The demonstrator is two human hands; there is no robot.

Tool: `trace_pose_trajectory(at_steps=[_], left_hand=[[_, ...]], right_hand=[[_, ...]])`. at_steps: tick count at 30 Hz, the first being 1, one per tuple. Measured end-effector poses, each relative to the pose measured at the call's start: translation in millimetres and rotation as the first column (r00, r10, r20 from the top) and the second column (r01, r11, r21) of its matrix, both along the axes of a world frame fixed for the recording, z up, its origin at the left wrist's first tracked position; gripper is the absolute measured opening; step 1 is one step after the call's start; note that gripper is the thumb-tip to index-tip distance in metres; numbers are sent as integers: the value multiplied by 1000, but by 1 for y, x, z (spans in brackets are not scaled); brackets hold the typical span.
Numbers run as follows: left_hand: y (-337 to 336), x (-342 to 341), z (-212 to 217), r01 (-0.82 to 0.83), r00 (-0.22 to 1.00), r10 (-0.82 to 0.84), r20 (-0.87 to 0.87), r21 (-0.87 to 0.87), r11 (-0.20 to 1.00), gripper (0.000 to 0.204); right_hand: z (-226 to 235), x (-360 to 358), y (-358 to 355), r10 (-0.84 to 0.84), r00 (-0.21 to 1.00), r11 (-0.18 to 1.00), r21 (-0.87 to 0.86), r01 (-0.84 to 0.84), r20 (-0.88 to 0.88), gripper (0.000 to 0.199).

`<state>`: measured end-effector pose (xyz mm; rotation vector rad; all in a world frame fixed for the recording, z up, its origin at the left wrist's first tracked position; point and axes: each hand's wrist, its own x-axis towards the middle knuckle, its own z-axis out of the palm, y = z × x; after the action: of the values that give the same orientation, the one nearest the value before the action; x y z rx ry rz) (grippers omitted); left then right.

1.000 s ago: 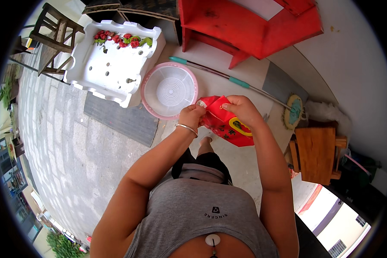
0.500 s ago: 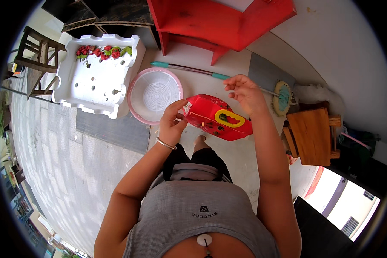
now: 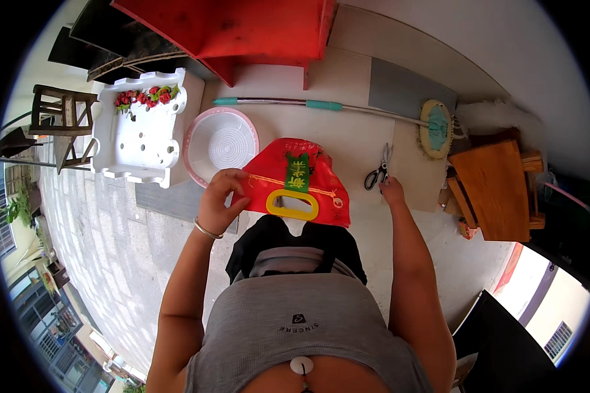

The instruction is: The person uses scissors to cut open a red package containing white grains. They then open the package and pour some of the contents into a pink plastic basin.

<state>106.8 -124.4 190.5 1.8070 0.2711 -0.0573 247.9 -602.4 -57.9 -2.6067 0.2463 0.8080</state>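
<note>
A red plastic bag [image 3: 269, 175] with a yellow oval handle and a green label panel hangs in front of my waist. My left hand [image 3: 221, 203] pinches the bag's left edge between thumb and fingers; a silver bangle is on that wrist. Out to the right, my right hand [image 3: 393, 190] closes on one finger loop of a pair of black-handled scissors [image 3: 385, 162]. The metal blades point away from me and stand slightly apart. The hand's fingertips are partly hidden.
A white foam box [image 3: 135, 154] with red and green peppers stands at the far left, beside a pink-rimmed basket [image 3: 253, 126]. A mop [image 3: 367, 109] lies across the floor below a red shelf [image 3: 269, 39]. Wooden stools [image 3: 491, 190] stand right, a dark chair [image 3: 64, 118] left.
My right hand has moved from above the bag out to the right, where scissors now show. The bag has turned its labelled face up and shifted left with my left hand.
</note>
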Motion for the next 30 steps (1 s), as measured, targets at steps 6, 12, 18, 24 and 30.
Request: trace_pose_trajectory(at_steps=[6, 12, 18, 24, 30], left_hand=[[-52, 17, 25, 104, 987, -159, -30, 868, 486, 25], [-110, 47, 38, 291, 949, -79, -304, 757, 584, 88], [-127, 73, 31, 81, 946, -9, -323, 208, 975, 99], [-129, 35, 26, 113, 994, -94, -62, 491, 864, 40], [-152, 30, 39, 159, 951, -293, 97, 660, 734, 28]], right_hand=[[-73, -21, 12, -328, 944, 942, -67, 329, 26, 50], [-65, 3, 22, -317, 948, 938, -163, 307, -40, 51], [-71, 8, 14, -314, 947, 930, -178, 321, 68, 43], [-75, 6, 16, -240, 970, 945, -220, 244, 42, 24], [-98, -11, 1, -212, 975, 956, -195, 221, 69, 22]])
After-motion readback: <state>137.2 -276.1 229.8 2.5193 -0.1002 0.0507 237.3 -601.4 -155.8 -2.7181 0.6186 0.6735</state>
